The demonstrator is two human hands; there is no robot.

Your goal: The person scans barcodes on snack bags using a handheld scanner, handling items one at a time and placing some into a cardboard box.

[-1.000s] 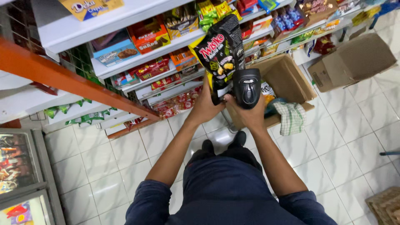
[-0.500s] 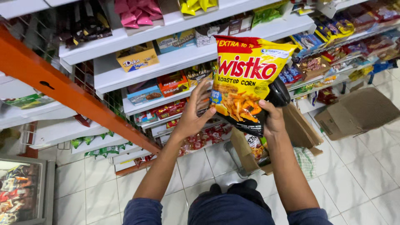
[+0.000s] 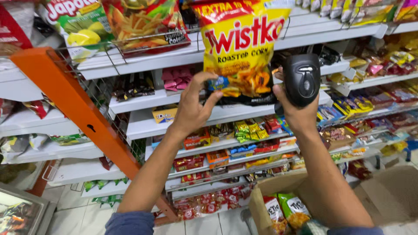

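The yellow snack bag (image 3: 241,48) hung upright against the upper shelves, its long axis running top to bottom, and its lower edge sat directly above and just in front of the left hand (image 3: 193,106). That hand was raised with the palm toward the shelving; its fingers (image 3: 213,85) were curled onto the bag's lower left corner, thumb and fingertips closed on the dark bottom strip. The right hand (image 3: 296,109) was level with the bag's lower right corner and just beside it, but its fingers were wrapped tight around a black handheld scanner (image 3: 303,78), whose head pointed up and stood next to the bag's right edge. Whether any right fingertip also touched the bag could not be told. So the left hand alone clearly had the bag, gripping it from below.

Behind the bag ran white shelves (image 3: 143,124) crowded with small packets and boxes, and a wire rack (image 3: 143,43) at the top held other large snack bags. An orange beam (image 3: 74,104) slanted down across the left side. Low on the right stood an open cardboard box (image 3: 270,187) with more bags showing inside, on a pale tiled floor (image 3: 87,213).
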